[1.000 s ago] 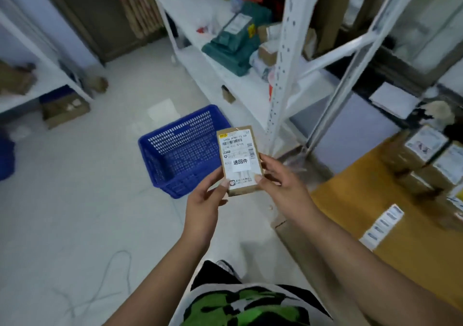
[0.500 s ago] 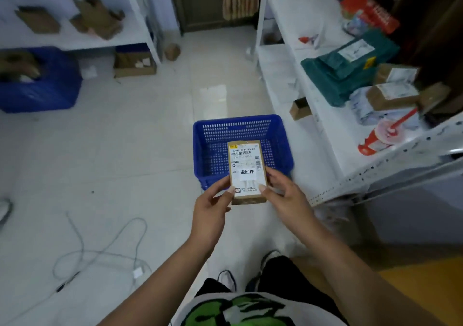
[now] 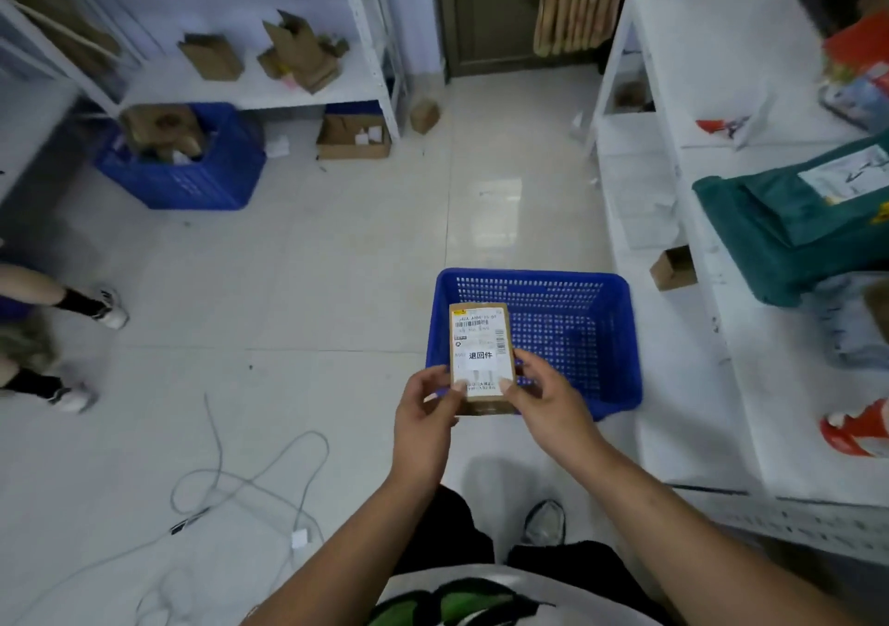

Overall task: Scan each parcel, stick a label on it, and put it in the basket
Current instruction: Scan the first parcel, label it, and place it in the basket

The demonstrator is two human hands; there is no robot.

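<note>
parcel (image 3: pixel 481 351), already labelled, stays pinched between left hand (image 3: pixel 425 414) and right hand (image 3: pixel 548 399), now brought over the basket (image 3: pixel 529 275) just beyond them, likely ready to drop in.

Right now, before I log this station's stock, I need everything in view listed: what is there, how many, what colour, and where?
parcel: one, brown with white label, held at the near basket's left edge
near basket: one, blue, floor ahead
far basket: one, blue, floor by left shelf, holding cardboard
open carton: one, brown, floor under left shelf
small box: one, brown, floor by the door
cardboard boxes: several, brown, left shelf
mailer bags: at least two, green, right shelf
cables: several, pale, floor at left
left hand: one, grips parcel's left edge
right hand: one, grips parcel's right edge
</note>
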